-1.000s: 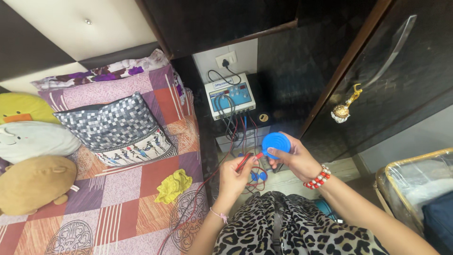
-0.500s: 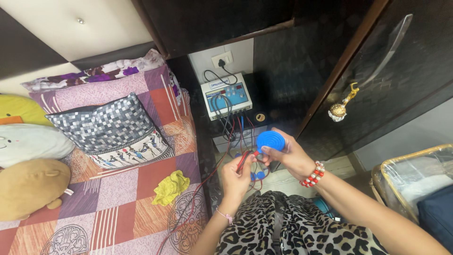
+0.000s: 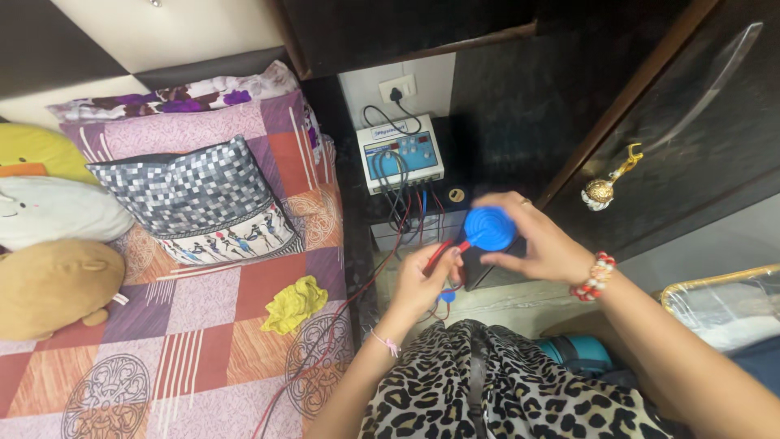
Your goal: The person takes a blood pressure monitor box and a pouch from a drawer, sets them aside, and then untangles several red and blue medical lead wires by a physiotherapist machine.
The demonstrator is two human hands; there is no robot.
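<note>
- Two hands meet in our head view: our right hand (image 3: pixel 543 244) pinches the blue round pad (image 3: pixel 488 228) before the bedside machine (image 3: pixel 399 152).
- Our left hand (image 3: pixel 422 284) pinches the red lead (image 3: pixel 441 255) at the pad's edge.
- We judge tangled wires could tug the plug loose.

Yellow plush toy (image 3: pixel 36 154) cut by left edge; device's (image 3: pixel 399 153) buttons too small.

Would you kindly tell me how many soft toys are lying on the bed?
3, stacked along the bed's left edge: a yellow soft toy at the top, a white soft toy below it, and a brown soft toy lowest. More may lie outside the view.
</note>
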